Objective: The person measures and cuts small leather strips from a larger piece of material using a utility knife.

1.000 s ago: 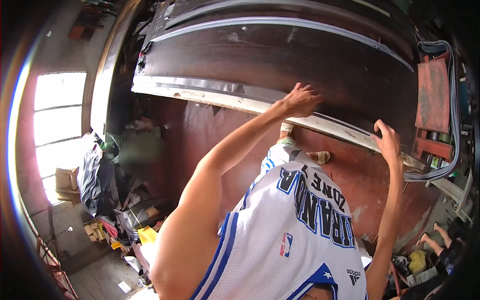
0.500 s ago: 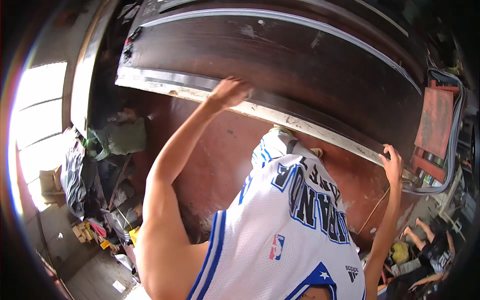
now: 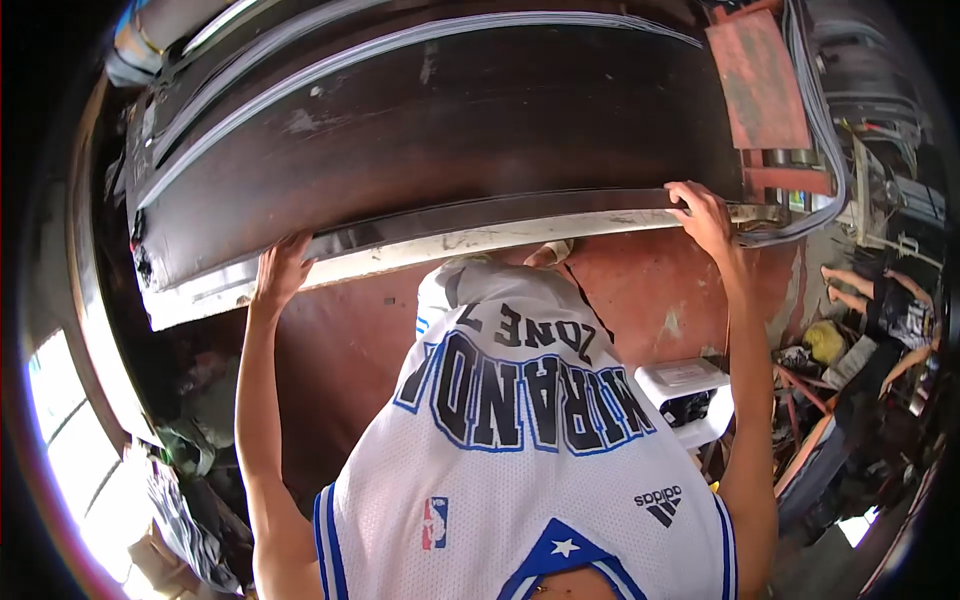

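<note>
A dark table (image 3: 480,120) with a smooth brown top stretches across the upper part of the view. Along its near edge runs a dark strip (image 3: 480,205) above a pale, scuffed side. At the left part of this edge my left hand (image 3: 284,268) rests with its fingers over the strip. Further right, my right hand (image 3: 700,215) has its thumb and fingers curled at the same edge, with the fingertips on the strip. Long grey strips (image 3: 420,32) lie in a curve over the far side of the tabletop.
A reddish board (image 3: 758,80) stands at the table's right end, with grey strips hanging round it. A white container (image 3: 685,395) is on the red floor (image 3: 350,350). Another person (image 3: 895,310) is at the far right. Dark cloth lies at the lower left.
My left hand has moved left along the edge, away from its middle. My right hand is still at the right part of the edge. The view has turned, and the white container has come into sight.
</note>
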The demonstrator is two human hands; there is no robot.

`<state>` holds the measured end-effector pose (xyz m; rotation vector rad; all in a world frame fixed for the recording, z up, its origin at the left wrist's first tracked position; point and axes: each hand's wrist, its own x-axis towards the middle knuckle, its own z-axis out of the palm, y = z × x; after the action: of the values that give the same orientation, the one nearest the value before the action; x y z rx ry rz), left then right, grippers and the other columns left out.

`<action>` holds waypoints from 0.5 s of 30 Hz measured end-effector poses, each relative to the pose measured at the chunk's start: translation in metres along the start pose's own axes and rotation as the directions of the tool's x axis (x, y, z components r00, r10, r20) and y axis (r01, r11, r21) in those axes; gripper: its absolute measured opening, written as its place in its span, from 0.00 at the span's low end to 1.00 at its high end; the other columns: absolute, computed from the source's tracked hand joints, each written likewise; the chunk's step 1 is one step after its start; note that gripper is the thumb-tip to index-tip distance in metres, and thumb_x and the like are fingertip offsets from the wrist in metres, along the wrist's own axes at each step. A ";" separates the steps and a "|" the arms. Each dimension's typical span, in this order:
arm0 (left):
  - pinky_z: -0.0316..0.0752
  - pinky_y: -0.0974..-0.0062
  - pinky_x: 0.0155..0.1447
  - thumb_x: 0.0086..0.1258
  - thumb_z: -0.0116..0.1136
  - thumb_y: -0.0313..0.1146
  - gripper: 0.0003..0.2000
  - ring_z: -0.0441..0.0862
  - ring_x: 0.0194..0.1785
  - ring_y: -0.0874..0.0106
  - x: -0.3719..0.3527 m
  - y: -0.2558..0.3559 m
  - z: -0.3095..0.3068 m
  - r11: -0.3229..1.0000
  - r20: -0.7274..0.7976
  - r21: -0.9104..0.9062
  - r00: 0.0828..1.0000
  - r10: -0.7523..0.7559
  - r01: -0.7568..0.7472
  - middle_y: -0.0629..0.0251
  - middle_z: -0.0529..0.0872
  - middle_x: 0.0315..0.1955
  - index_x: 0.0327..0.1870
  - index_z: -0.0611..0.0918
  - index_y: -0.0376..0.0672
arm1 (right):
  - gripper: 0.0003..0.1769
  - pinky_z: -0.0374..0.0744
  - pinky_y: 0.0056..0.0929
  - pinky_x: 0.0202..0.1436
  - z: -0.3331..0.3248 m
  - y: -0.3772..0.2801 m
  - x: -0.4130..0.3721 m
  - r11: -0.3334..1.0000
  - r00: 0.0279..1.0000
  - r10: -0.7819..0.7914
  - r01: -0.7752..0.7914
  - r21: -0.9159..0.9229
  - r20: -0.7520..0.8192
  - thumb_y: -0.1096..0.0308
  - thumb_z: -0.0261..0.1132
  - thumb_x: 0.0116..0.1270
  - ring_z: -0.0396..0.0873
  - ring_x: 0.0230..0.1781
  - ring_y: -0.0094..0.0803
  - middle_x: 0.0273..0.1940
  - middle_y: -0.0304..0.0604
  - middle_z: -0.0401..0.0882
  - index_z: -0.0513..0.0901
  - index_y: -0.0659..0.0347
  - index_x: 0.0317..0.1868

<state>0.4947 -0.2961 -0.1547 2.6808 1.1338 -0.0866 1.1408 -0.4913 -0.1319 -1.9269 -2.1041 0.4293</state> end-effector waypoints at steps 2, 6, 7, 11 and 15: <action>0.80 0.59 0.52 0.54 0.72 0.27 0.25 0.83 0.52 0.53 -0.003 -0.005 0.001 1.000 0.019 0.007 1.000 -0.001 0.000 0.56 0.85 0.51 0.56 0.79 0.42 | 0.21 0.80 0.39 0.46 0.003 -0.003 0.000 0.998 0.998 0.061 -0.061 -0.013 0.006 0.81 0.73 0.50 0.81 0.39 0.44 0.35 0.42 0.79 0.76 0.59 0.44; 0.78 0.59 0.58 0.56 0.71 0.28 0.25 0.80 0.57 0.53 -0.011 -0.016 0.008 0.994 0.086 0.081 0.993 -0.086 0.079 0.56 0.83 0.55 0.58 0.79 0.42 | 0.17 0.74 0.51 0.63 0.008 0.007 0.000 0.997 0.998 -0.060 0.061 0.044 -0.017 0.77 0.72 0.52 0.81 0.38 0.44 0.34 0.41 0.79 0.73 0.58 0.39; 0.76 0.59 0.61 0.57 0.70 0.28 0.26 0.79 0.58 0.53 -0.011 -0.013 0.005 0.992 0.109 0.070 0.988 -0.111 0.104 0.55 0.82 0.57 0.59 0.78 0.41 | 0.17 0.73 0.52 0.65 0.009 0.006 0.001 0.996 0.997 -0.065 0.067 0.050 -0.039 0.77 0.72 0.52 0.81 0.38 0.43 0.33 0.40 0.80 0.73 0.57 0.38; 0.69 0.59 0.68 0.57 0.71 0.27 0.28 0.76 0.63 0.50 -0.014 -0.023 0.011 0.982 0.161 0.068 0.970 -0.185 0.176 0.48 0.79 0.60 0.61 0.77 0.36 | 0.15 0.70 0.53 0.67 0.018 0.011 -0.001 0.998 0.998 -0.068 0.068 -0.015 -0.014 0.75 0.71 0.53 0.82 0.38 0.40 0.31 0.36 0.81 0.73 0.55 0.37; 0.70 0.59 0.67 0.56 0.71 0.28 0.28 0.76 0.62 0.48 -0.019 -0.045 0.013 0.980 0.181 0.072 0.964 -0.197 0.187 0.44 0.79 0.59 0.60 0.77 0.34 | 0.13 0.68 0.47 0.70 0.028 -0.003 0.002 0.988 0.993 -0.090 0.080 -0.131 -0.071 0.75 0.68 0.55 0.84 0.37 0.37 0.28 0.37 0.81 0.74 0.54 0.39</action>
<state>0.4493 -0.2820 -0.1730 2.5348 1.3431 -0.3988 1.1270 -0.4903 -0.1569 -1.8802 -2.2026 0.2035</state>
